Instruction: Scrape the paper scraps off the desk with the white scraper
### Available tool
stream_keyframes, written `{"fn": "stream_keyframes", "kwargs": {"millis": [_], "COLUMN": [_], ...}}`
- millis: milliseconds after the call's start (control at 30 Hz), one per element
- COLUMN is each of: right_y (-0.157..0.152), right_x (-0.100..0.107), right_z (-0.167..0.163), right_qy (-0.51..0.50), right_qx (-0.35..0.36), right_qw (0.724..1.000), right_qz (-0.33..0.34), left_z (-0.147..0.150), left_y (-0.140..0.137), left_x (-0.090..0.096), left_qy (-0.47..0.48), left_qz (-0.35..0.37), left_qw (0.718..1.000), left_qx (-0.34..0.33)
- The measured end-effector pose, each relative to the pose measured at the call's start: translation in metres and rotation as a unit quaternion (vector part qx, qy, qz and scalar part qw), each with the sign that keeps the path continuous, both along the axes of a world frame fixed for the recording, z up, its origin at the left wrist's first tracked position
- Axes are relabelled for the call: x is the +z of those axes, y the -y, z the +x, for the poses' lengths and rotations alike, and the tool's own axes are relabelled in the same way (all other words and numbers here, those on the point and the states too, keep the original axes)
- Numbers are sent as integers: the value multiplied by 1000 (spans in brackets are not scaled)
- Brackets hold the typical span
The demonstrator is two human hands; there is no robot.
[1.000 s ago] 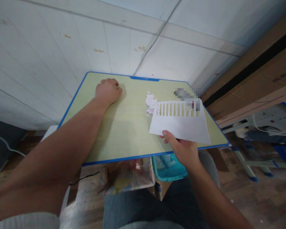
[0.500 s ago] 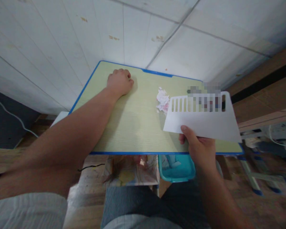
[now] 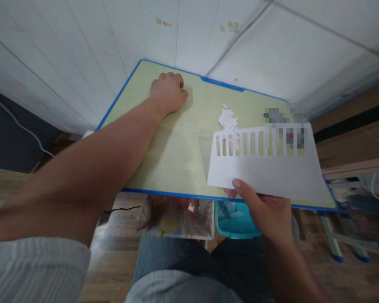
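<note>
Head view: from my end I see the right hand [image 3: 268,212] closed in a pinch on a white sheet [image 3: 265,174], thumb on top near the left end of its near edge, other fingers tucked underneath; the sheet spreads ahead and to the right of that grip, with a row of slots along its far side; it appears lifted off the table [image 3: 167,155], with a slotted shadow falling just left of it.

Beyond the grip, at the sheet's far left corner, I have a small heap of torn paper [image 3: 228,117], partly seen through the slots; farther ahead and to the right lies a pixelated object [image 3: 276,115] that I cannot make out.

Well apart, ahead and to the left of the grip, my left hand [image 3: 168,92] rests on the tabletop with its fingers bent; how tightly they close, or whether they hold anything, I cannot tell; below and left of the grip, under the near edge, sits a blue tub [image 3: 236,230], with a patterned cloth [image 3: 189,227] beside it.
</note>
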State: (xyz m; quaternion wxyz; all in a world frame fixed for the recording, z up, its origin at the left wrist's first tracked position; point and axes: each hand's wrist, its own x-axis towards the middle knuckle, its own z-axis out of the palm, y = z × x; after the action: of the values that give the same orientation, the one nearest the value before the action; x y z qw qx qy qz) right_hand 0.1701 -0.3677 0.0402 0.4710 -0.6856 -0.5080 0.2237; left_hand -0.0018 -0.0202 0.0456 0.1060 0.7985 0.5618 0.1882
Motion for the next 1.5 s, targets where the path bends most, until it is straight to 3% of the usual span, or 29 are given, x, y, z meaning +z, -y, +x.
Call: {"fn": "stream_keyframes", "kwargs": {"millis": [133,333,600,733,867,933,1033,1167,1500], "right_y": [3,1,-1,-38,-106,-141,-181,-198,-175], "right_x": [2,3,0,6,29,41,47,40,37], "right_z": [-4,-9,-7,34,97,122,140,129,65], "right_qy": [-43,-42,-125,-168,-119,-52,-33,-29,-57], "right_qx": [-26,-6,-10,0,-69,-113,-111,-67,66], "right_qw": [999,999,992,986,989,992,993,994,994], "right_qz": [-22,-12,-28,5,48,1,-36,-77,-61], "left_z": [0,0,-4,-6,-7,-7,-8,-8,-6], "left_y": [-2,-4,0,-9,-11,-10,-9,-8,-7], "left_x": [-2,-4,2,-5,-8,-7,-7,-8,-10], "left_qy": [3,4,-35,-35,-27,-28,-31,-37,-40], "left_qz": [0,-20,15,39,40,40,43,53,57], "left_qw": [1000,1000,999,999,999,999,999,998,998], "left_qx": [-1,12,-9,-9,-10,-11,-10,-7,-6]}}
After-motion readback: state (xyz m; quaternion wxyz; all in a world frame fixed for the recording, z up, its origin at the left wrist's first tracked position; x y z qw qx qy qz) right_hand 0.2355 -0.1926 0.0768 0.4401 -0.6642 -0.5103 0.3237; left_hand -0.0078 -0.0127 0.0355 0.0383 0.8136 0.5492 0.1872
